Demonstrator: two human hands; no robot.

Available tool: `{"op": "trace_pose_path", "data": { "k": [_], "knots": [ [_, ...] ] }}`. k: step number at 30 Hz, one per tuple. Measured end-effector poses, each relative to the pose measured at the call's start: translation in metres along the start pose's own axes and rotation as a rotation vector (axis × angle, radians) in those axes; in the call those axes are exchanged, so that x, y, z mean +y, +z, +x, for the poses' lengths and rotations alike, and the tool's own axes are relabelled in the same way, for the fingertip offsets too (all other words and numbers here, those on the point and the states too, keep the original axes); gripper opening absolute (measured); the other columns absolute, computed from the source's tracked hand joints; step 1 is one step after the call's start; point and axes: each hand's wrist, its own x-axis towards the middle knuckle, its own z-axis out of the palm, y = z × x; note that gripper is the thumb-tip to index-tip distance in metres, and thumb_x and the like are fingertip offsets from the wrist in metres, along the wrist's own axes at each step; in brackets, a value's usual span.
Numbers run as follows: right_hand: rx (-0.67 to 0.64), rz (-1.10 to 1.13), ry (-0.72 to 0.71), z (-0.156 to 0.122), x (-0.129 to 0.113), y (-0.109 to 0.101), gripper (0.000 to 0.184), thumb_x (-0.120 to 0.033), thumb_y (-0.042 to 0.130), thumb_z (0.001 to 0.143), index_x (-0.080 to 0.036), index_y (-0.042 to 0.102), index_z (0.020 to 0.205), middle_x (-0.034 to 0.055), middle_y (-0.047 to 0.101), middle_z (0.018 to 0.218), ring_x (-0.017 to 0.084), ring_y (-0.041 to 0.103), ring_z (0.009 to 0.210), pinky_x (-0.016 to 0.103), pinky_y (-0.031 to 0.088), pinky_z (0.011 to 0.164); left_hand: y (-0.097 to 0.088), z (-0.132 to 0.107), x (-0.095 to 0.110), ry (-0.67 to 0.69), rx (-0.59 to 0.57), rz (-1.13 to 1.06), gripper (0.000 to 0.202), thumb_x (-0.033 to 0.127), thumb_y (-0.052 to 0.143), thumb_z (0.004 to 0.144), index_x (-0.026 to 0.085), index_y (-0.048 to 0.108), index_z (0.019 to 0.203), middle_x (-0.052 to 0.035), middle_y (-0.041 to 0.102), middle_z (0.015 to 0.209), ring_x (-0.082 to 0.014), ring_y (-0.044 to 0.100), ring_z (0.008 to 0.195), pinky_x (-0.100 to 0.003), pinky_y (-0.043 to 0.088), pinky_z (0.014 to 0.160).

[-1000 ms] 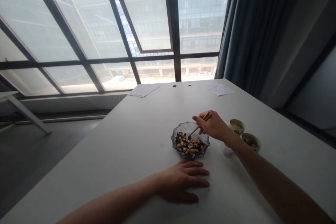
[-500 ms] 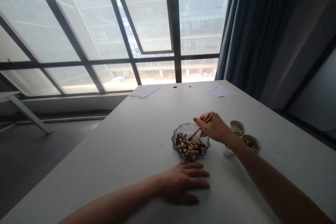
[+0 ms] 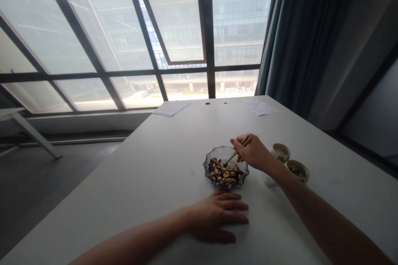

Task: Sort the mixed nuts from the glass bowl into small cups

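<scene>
While the left hand point(image 3: 217, 217) lies flat on the white table point(image 3: 155, 165) with its fingers spread and nothing in it, the right hand point(image 3: 251, 152) is closed around a pair of wooden chopsticks point(image 3: 230, 158). The two hands are well apart from each other. The glass bowl point(image 3: 222, 153) sits on the table just past the left hand, and I can't tell if the two touch. Inside it there is a mix of tan nuts point(image 3: 229, 175) and small dark bits point(image 3: 214, 165), with the bare glass showing at the back. The chopsticks slant down into the bowl, and their tips are at a dark bit near the back of the pile — whether they pinch it is too small to see. The step in hand looks like picking at one piece with the chopsticks. From here, I think the next move calls for a soft, steady squeeze, so that the piece doesn't slip, and a lift high enough to miss the bumpy rim. Near the right wrist stand a far cup point(image 3: 281, 152) and a near cup point(image 3: 297, 170) — the near one has some dark things in it. A white pot point(image 3: 269, 179) is partly hidden below the right wrist.
</scene>
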Motion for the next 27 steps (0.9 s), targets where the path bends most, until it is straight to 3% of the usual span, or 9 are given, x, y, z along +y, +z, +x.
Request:
{"op": "trace_pose_path", "data": {
  "k": [7, 15, 23, 27],
  "knots": [
    [0.006, 0.017, 0.053, -0.002, -0.004, -0.001, 0.044, -0.043, 0.052, 0.099, -0.020, 0.057, 0.062, 0.0042, 0.063, 0.047, 0.020, 0.065, 0.043, 0.025, 0.044, 0.042, 0.000, 0.000, 0.000, 0.001, 0.000, -0.003, 0.057, 0.051, 0.061, 0.098, 0.029, 0.053, 0.149, -0.0080, 0.050, 0.158, -0.0354, 0.041, 0.149, -0.049, 0.030, 0.123],
    [0.035, -0.018, 0.001, -0.001, -0.002, 0.001, 0.046, -0.041, 0.048, 0.101, -0.021, 0.056, 0.061, 0.0024, 0.060, 0.043, 0.016, 0.058, 0.039, 0.026, 0.045, 0.047, -0.001, 0.000, 0.001, -0.003, -0.001, -0.004, 0.058, 0.054, 0.062, 0.098, 0.029, 0.052, 0.149, -0.0063, 0.049, 0.159, -0.0344, 0.040, 0.149, -0.048, 0.030, 0.124],
    [0.094, 0.004, 0.028, 0.000, -0.003, 0.003, 0.048, -0.045, 0.045, 0.101, -0.022, 0.055, 0.060, 0.0014, 0.053, 0.040, 0.015, 0.052, 0.035, 0.026, 0.040, 0.043, -0.002, 0.000, 0.001, -0.003, -0.008, 0.009, 0.059, 0.057, 0.059, 0.098, 0.029, 0.052, 0.149, -0.0065, 0.048, 0.159, -0.0347, 0.040, 0.149, -0.049, 0.031, 0.123],
    [0.126, -0.011, 0.029, 0.000, -0.007, -0.007, 0.048, -0.045, 0.046, 0.101, -0.021, 0.056, 0.061, 0.0013, 0.053, 0.040, 0.015, 0.053, 0.035, 0.025, 0.041, 0.042, -0.003, 0.000, 0.001, 0.006, -0.012, 0.015, 0.059, 0.056, 0.060, 0.098, 0.028, 0.052, 0.150, -0.0064, 0.048, 0.159, -0.0345, 0.039, 0.149, -0.048, 0.031, 0.123]
  ]
}}
